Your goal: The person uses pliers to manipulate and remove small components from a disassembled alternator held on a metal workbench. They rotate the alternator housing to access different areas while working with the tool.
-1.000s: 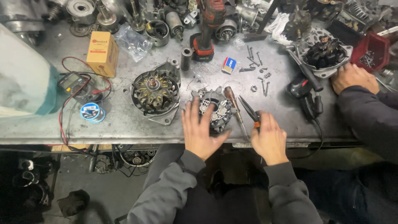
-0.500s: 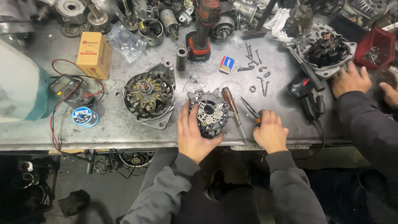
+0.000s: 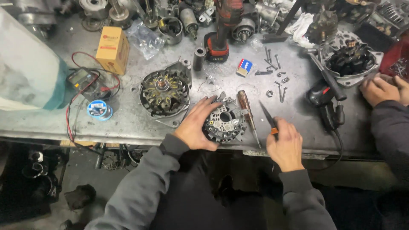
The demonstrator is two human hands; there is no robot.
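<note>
pliers [image 3: 268, 120] handles hidden; co-worker's hand [image 3: 380, 88] cropped

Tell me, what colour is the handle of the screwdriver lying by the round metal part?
Brownish amber, see-through looking, on the screwdriver in the head view.

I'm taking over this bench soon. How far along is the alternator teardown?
Done: alternator front half lies separated, loose screws out. In hand: left hand steadies the rear housing; right hand holds pliers. Left: the housing's inner parts remain in place.
</note>
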